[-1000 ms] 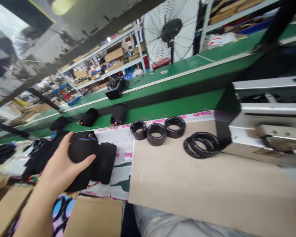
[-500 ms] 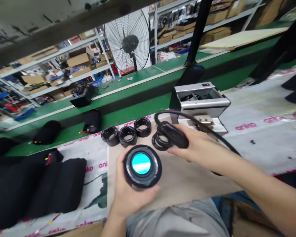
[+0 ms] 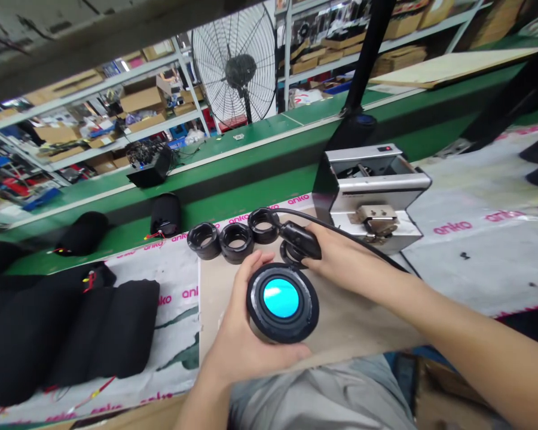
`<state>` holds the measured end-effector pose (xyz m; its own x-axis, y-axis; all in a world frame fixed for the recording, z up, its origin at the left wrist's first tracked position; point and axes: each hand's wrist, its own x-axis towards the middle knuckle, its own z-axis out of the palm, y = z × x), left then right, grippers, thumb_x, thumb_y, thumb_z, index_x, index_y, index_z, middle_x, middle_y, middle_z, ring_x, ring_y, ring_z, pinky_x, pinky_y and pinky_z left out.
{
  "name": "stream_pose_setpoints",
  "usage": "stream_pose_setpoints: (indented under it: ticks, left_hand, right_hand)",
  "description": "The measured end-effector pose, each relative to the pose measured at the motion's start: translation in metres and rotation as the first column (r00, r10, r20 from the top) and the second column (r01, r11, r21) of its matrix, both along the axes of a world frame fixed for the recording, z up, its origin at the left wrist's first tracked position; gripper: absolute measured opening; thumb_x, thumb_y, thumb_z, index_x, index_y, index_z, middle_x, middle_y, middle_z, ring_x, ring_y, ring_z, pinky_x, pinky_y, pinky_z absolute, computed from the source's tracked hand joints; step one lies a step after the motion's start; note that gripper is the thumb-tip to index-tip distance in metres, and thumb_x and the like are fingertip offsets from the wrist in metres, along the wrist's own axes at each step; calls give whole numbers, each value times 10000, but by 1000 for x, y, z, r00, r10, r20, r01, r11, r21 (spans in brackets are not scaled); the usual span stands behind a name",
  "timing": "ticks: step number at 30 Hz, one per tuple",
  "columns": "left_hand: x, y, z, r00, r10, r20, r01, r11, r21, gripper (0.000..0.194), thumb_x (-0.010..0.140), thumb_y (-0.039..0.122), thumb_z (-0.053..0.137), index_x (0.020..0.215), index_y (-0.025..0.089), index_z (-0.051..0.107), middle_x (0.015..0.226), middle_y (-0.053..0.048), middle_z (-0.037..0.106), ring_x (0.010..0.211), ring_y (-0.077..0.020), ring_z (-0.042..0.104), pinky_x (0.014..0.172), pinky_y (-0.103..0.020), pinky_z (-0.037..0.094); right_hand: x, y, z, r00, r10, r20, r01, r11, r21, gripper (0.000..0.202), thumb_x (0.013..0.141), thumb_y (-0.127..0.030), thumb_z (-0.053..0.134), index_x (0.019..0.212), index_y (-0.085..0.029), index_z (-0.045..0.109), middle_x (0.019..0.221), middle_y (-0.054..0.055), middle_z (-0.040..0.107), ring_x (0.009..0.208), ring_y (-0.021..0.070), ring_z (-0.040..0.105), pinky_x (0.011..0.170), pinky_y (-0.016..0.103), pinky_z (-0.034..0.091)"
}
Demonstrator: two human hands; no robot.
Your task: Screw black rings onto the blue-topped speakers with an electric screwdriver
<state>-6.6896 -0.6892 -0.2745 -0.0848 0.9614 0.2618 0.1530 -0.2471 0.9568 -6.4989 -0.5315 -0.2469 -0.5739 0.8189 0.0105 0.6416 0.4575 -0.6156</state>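
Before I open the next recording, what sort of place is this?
Most likely a small-parts assembly workshop or factory floor: metal shelving stacked with cardboard boxes, a large caged fan beyond the green bench, and three matching black rings set out near the left hand.

The left hand [image 3: 244, 343] holds a round black piece with a glossy cyan disc [image 3: 281, 298]; the right hand [image 3: 334, 257] grips a black corded device [image 3: 301, 239].

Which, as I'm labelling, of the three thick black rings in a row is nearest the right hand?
The row's rightmost ring; the middle ring and left ring sit farther from the right hand.
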Motion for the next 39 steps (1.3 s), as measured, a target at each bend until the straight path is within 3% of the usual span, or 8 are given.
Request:
stream_pose_setpoints:
  ticks: [5,9,11,15,22,27,30,39]
  left_hand:
    - [-11,5,3,993,-116,3,116,992,-54,1179,622,224,982,1595,499,375,1577,-22,566,1453,-312,587,1256,-489,463]
    - [17,16,-7,948,319,26,-319,948,4,1149,479,488,1061,1478,401,500,1501,-91,565,1414,-394,576,1245,-637,427]
    - [35,20,-8,914,402,63,-401,916,-20,1203,483,529,1051,1506,367,439,1576,-128,486,1477,-423,507,1267,-684,368]
    - [52,25,8,963,225,147,-204,968,-145,1238,544,345,1030,1573,311,343,1614,-150,482,1444,-403,560,1236,-629,444]
    - [37,36,27,968,38,249,-20,997,-72,752,466,188,1044,1118,213,673,1271,-60,770,1209,-336,724,1065,-424,607]
    - [33,38,21,970,78,229,-71,997,-41,981,411,103,1042,1282,269,622,1297,-1,764,1201,-248,734,1068,-333,585]
    - [31,40,20,974,35,224,-38,999,8,989,425,85,1033,1290,303,605,1335,34,746,1244,-207,720,1104,-290,550]
    - [33,41,22,960,20,281,-9,999,-41,981,476,95,1023,1321,308,573,1325,37,751,1238,-195,719,1068,-291,556]
  right_hand:
    - [22,-20,28,984,-173,-37,170,984,-58,548,828,-465,746,1315,-272,585,872,21,754,731,263,748,627,314,580]
    - [35,-33,55,953,-209,-219,164,965,-207,590,678,-570,785,1165,-288,611,511,-75,547,397,182,543,413,266,395]
    - [34,-39,68,952,-181,-245,139,974,-178,507,679,-534,791,1095,-289,638,585,-60,612,475,174,578,449,258,424]
    - [28,-49,84,991,-80,-109,73,995,-65,394,697,-406,783,1065,-309,682,851,-51,738,686,181,673,564,246,486]
    - [26,-51,74,997,71,1,-71,995,64,609,705,-375,857,1288,-370,679,1094,-38,775,852,232,742,624,262,533]
    - [28,-39,72,989,48,-137,-74,979,-190,813,532,-409,992,1286,-335,697,1102,-33,753,972,264,705,836,301,580]
    - [29,-37,72,979,-16,-205,-48,951,-306,635,561,-372,957,1147,-292,728,839,-53,695,883,234,661,903,310,559]
    - [25,-34,56,951,-95,-295,6,957,-290,607,543,-383,933,1111,-365,720,917,-87,713,795,197,648,664,253,552]
